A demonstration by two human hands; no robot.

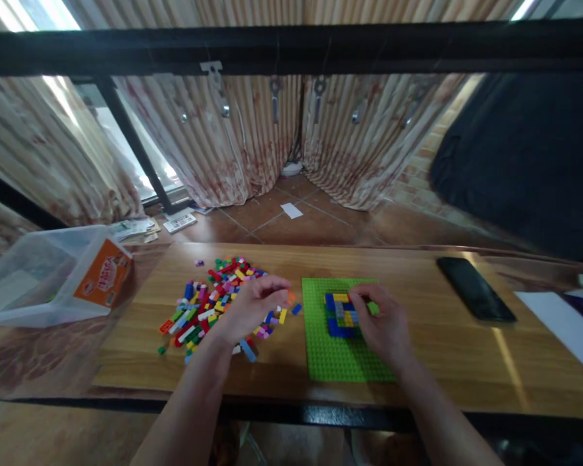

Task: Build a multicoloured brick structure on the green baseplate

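Observation:
My left hand (256, 309) hovers at the right side of a heap of loose toy bricks (218, 301), its thumb and fingers closed around an orange brick (291, 297) at the tips. On a green studded baseplate (315, 362) sits a small brick build (339, 314) of blue, yellow and grey pieces. My right hand (383, 323) covers its right side, thumb and index finger pinched at the upper edge; what they grip, if anything, is hidden. A blue brick (297, 309) and a yellow brick (282, 316) lie between the heap and the baseplate.
A black phone (476, 288) lies right of the baseplate, with a white paper (561, 327) beyond it. At the left stands a clear plastic bin (43, 272) with an orange label. A dark bar (291, 48) crosses above the wooden board (437, 349).

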